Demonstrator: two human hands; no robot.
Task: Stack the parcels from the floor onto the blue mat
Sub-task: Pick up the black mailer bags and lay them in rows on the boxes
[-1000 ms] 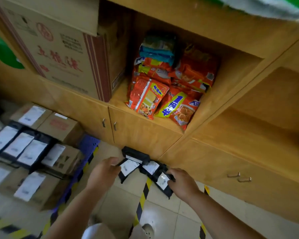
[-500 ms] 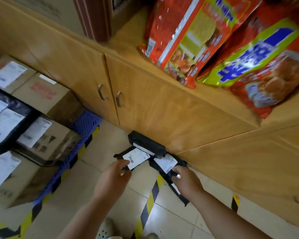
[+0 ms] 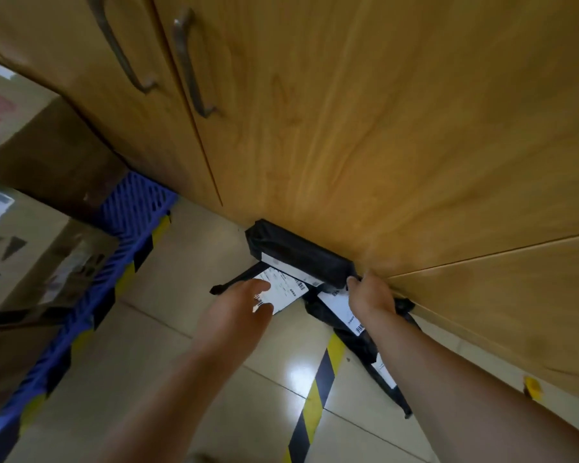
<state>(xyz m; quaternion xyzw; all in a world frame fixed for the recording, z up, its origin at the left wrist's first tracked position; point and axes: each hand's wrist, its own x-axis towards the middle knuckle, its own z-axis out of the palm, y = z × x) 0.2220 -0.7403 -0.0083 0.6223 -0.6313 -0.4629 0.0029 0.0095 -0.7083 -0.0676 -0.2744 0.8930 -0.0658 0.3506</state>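
Having been brought lower, the left hand is spread open on a flat labelled parcel on the floor while the right hand is closed on the black box parcel against the cabinet, so a lift toward the blue mat looks near.

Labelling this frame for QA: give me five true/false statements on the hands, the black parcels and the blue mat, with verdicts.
1. The black plastic-wrapped parcels lie on the tiled floor against the wooden cabinet. True.
2. The left hand rests on a flat black parcel with a white label. True.
3. The right hand is up on a cabinet door handle. False: it is down at the parcels by the cabinet base.
4. The blue slatted plastic mat is bare. False: brown cardboard boxes stand on it.
5. Yellow-and-black striped tape runs across the floor between the forearms. True.
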